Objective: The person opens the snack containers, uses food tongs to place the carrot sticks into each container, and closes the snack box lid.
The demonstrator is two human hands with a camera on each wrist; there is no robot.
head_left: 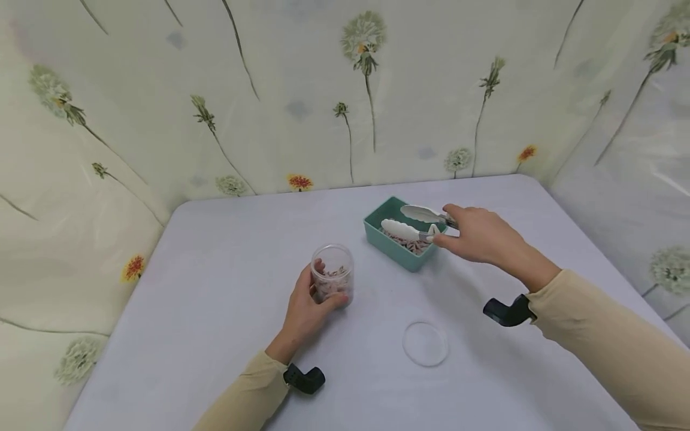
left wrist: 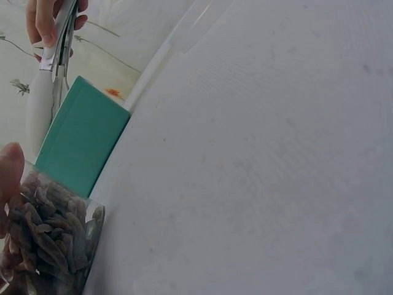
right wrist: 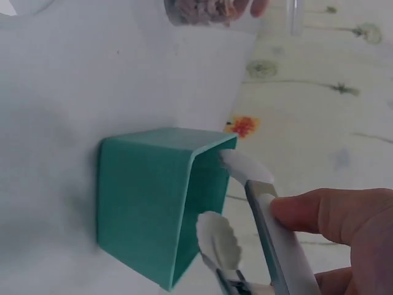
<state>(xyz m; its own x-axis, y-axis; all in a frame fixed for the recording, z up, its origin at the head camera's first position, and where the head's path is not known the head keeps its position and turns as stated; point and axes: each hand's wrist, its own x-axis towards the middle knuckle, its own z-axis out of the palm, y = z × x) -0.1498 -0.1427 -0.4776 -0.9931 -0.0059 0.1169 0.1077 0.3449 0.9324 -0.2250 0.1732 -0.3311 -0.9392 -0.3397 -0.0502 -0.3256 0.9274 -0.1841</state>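
Note:
My left hand [head_left: 308, 302] grips a clear plastic jar [head_left: 345, 281] that stands upright on the table. Small dried pieces, brownish pink, fill its lower part, and close up in the left wrist view these pieces [left wrist: 49, 233] look shrivelled and curved. In my right hand [head_left: 481, 235] is a pair of tongs [head_left: 401, 230] with white scalloped tips, spread apart. The tips reach over and into a green rectangular box [head_left: 396, 252], where similar dried pieces [head_left: 412, 244] lie. Nothing shows between the tong tips.
A clear ring-shaped lid [head_left: 425, 344] lies on the white-covered table [head_left: 242, 257], nearer me than the box. Behind the table hangs a flower-printed curtain [head_left: 302, 108]. Dark wrist cameras [head_left: 304, 379] are strapped to both wrists.

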